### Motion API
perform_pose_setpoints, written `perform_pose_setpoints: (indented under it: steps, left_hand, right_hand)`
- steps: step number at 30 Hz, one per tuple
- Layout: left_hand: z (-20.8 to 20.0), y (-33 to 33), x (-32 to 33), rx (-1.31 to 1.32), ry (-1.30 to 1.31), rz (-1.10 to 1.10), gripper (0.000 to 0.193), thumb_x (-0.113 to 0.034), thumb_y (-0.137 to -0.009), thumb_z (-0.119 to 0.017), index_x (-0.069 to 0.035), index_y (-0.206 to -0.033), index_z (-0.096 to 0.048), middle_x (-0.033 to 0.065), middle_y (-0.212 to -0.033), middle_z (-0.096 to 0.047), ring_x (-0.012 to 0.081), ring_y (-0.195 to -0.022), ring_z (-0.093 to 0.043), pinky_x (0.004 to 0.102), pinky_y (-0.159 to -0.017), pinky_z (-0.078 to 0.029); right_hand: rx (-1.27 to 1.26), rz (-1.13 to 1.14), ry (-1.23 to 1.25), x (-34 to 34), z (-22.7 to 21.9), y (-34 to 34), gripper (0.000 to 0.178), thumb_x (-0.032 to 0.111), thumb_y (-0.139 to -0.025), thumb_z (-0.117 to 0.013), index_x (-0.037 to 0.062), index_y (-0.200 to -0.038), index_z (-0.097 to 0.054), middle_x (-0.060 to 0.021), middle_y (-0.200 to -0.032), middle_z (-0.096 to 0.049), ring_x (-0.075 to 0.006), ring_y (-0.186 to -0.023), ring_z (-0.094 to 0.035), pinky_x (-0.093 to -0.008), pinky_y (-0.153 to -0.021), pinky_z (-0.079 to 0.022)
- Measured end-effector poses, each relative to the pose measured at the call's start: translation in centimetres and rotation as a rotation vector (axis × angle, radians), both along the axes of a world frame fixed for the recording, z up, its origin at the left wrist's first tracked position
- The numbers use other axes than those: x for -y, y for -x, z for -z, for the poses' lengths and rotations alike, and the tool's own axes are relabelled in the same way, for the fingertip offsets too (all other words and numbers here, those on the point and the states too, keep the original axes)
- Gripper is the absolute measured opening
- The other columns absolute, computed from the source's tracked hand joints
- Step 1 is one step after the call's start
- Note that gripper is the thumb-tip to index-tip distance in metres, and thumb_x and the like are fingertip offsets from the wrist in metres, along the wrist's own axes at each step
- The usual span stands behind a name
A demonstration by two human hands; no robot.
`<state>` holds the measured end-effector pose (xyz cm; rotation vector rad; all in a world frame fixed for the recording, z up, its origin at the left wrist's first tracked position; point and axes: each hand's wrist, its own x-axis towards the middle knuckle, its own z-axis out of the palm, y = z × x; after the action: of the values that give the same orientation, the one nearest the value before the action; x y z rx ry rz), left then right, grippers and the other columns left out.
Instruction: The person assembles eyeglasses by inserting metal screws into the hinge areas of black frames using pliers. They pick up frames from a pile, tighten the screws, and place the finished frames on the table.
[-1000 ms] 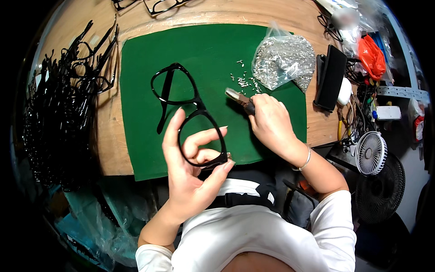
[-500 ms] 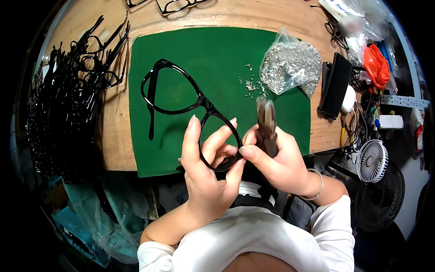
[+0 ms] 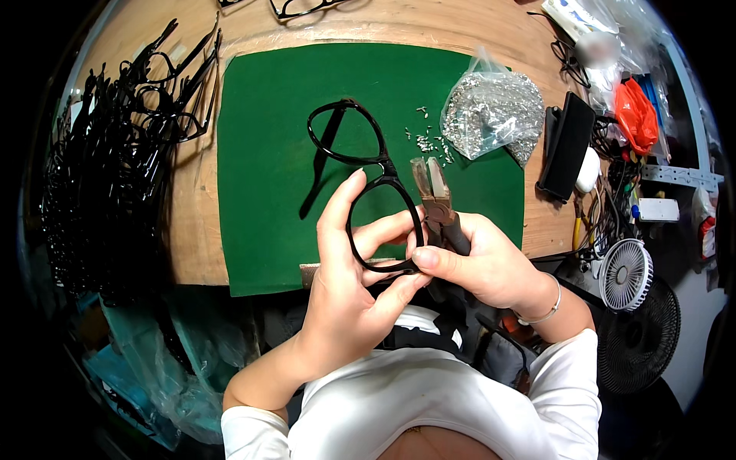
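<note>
My left hand (image 3: 345,280) is closed around the near rim of a black eyeglass frame (image 3: 389,170), fingers behind it and thumb at its lower edge. The frame has no visible lenses; one temple arm hangs from its far end over the green mat (image 3: 264,192). Wrapped around a pair of pliers (image 3: 439,211), my right hand (image 3: 491,257) also rests its thumb against the frame's near corner. The pliers' jaws point away from me and stand slightly apart, with nothing visible between them. Small silvery metal pieces (image 3: 426,143) lie scattered beyond the pliers.
A clear bag of similar metal pieces (image 3: 491,111) lies at the mat's far right. Many black frames (image 3: 115,184) are heaped at the left. A black phone-like slab (image 3: 567,146), cables, a red bag (image 3: 636,119) and a white fan (image 3: 626,274) stand at the right.
The eyeglass frame has turned, its far end swinging right and becoming more upright. The pliers have rotated so both jaws show, and my right hand has shifted slightly.
</note>
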<state>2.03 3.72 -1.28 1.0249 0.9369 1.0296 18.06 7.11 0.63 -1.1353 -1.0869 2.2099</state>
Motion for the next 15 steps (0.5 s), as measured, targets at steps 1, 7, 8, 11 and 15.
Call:
perform_pose_setpoints:
  steps: [1, 7, 8, 11, 15]
  left_hand:
    - [0.2, 0.1, 0.1, -0.039, -0.042, 0.006, 0.084, 0.009, -0.074, -0.059, -0.006, -0.133, -0.002, 0.0184, -0.115, -0.048, 0.0207, -0.103, -0.052, 0.0313, -0.081, -0.052]
    - [0.6, 0.4, 0.2, -0.047, -0.073, 0.018, 0.083, 0.010, -0.074, -0.058, -0.007, -0.133, -0.002, 0.0187, -0.116, -0.048, 0.0225, -0.101, -0.054, 0.0314, -0.082, -0.050]
    - [0.6, 0.4, 0.3, -0.024, -0.054, 0.013, 0.083, 0.010, -0.074, -0.058, -0.007, -0.133, -0.002, 0.0187, -0.116, -0.048, 0.0226, -0.100, -0.055, 0.0314, -0.082, -0.051]
    - [0.6, 0.6, 0.5, 0.014, -0.020, 0.001, 0.084, 0.011, -0.073, -0.057, -0.008, -0.133, -0.001, 0.0195, -0.117, -0.048, 0.0234, -0.099, -0.056, 0.0319, -0.081, -0.051]
    - [0.1, 1.2, 0.5, 0.064, 0.040, 0.012, 0.085, 0.012, -0.073, -0.057, -0.008, -0.133, 0.000, 0.0207, -0.119, -0.047, 0.0252, -0.097, -0.057, 0.0334, -0.079, -0.052]
  right_hand:
    - [0.025, -0.002, -0.042, 0.2, 0.2, 0.0, 0.019, 0.020, -0.087, -0.054, 0.0018, -0.088, -0.051, 0.0024, -0.077, -0.049, -0.0038, -0.070, -0.042, -0.0197, -0.063, -0.037]
    - [0.072, -0.006, -0.127, 0.3, 0.1, 0.3, 0.017, 0.018, -0.087, -0.053, 0.0013, -0.089, -0.051, 0.0029, -0.076, -0.048, -0.0038, -0.069, -0.041, -0.0201, -0.063, -0.037]
    - [0.066, 0.001, -0.130, 0.4, 0.1, 0.4, 0.017, 0.018, -0.087, -0.053, 0.0013, -0.089, -0.051, 0.0029, -0.076, -0.047, -0.0038, -0.069, -0.041, -0.0202, -0.063, -0.037]
    - [0.086, -0.022, -0.162, 0.6, 0.5, 0.4, 0.020, 0.020, -0.087, -0.054, 0.0011, -0.090, -0.051, 0.0026, -0.075, -0.048, -0.0045, -0.069, -0.042, -0.0204, -0.064, -0.038]
    - [-0.064, -0.062, 0.087, -0.2, -0.2, 0.5, 0.022, 0.023, -0.086, -0.055, 0.0015, -0.090, -0.050, 0.0011, -0.075, -0.049, -0.0061, -0.070, -0.045, -0.0211, -0.065, -0.039]
